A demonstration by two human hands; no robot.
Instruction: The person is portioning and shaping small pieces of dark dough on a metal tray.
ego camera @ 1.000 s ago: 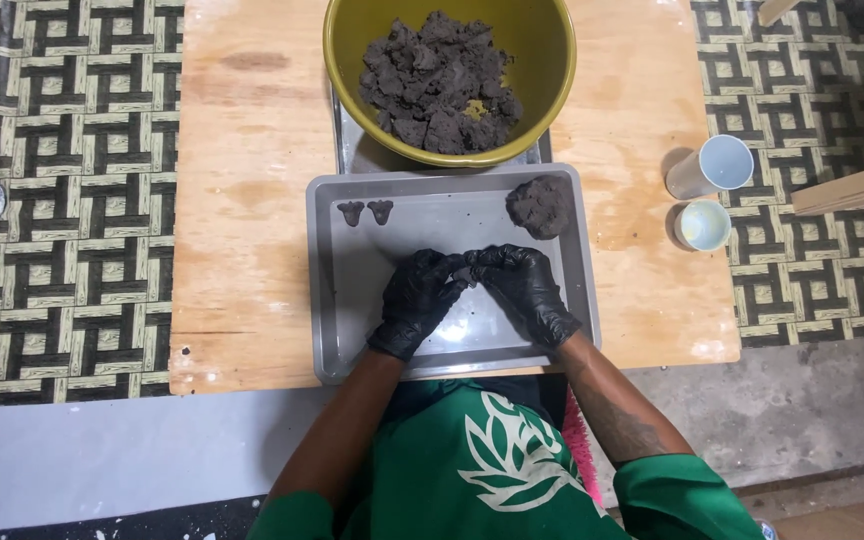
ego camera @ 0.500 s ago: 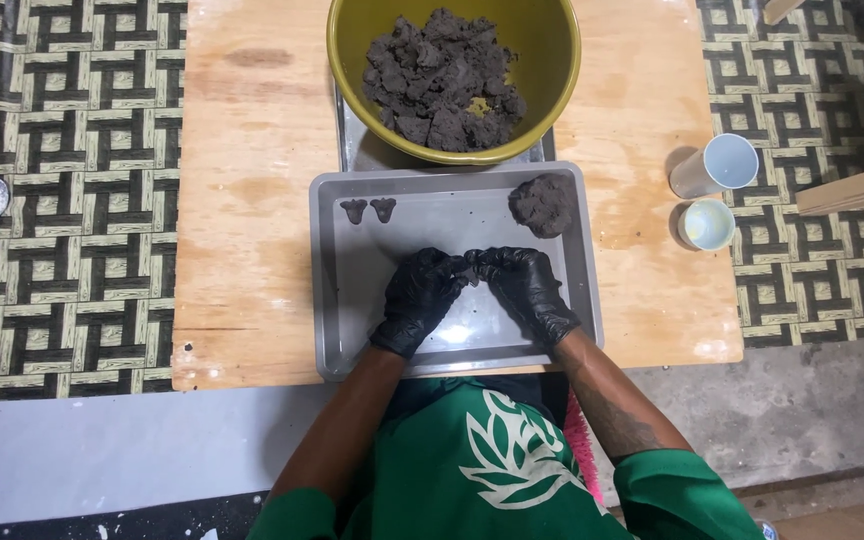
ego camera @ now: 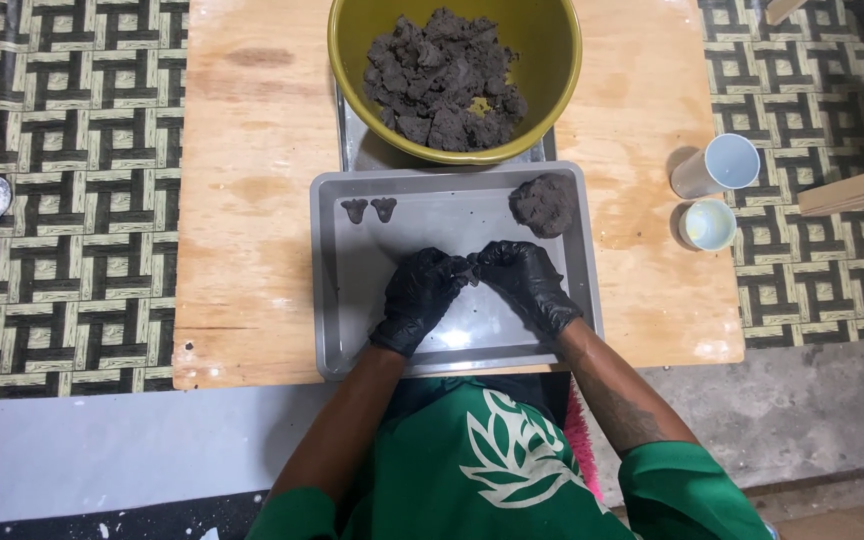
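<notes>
Clay bit (ego camera: 473, 268) pinched between both gloved hands' fingertips, over tray (ego camera: 352, 330).

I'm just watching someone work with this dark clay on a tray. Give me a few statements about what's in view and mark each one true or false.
1. Both hands, the left hand and the right hand, wear black gloves. True.
2. The yellow bowl is empty. False: it holds dark grey clay chunks.
3. Two small shaped pieces lie in the far left corner of the grey tray. True.
4. The round clay lump sits on the wooden board, off the tray. False: it lies in the tray's far right corner.
5. Two cups stand right of the tray. True.
</notes>
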